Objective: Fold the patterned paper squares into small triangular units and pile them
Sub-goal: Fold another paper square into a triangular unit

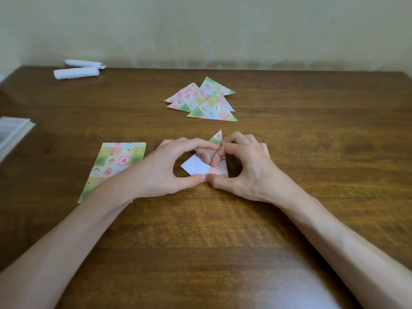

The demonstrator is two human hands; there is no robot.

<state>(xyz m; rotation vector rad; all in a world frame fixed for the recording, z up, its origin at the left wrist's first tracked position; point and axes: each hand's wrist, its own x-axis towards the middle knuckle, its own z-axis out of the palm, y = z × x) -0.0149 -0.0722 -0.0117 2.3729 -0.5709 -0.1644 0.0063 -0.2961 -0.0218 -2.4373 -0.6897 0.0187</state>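
Note:
A partly folded patterned paper lies on the wooden table between my hands, its white underside showing at the lower left and a patterned point sticking up behind my fingers. My left hand and my right hand both pinch it, thumbs meeting at its near edge and forefingers pressing on its middle. A stack of flat patterned squares lies to the left, partly under my left forearm. A loose pile of folded patterned triangles lies farther back.
Two white rolled paper bundles lie at the table's far left edge by the wall. A book or stack of sheets juts in from the left. The table's far edge meets a pale wall.

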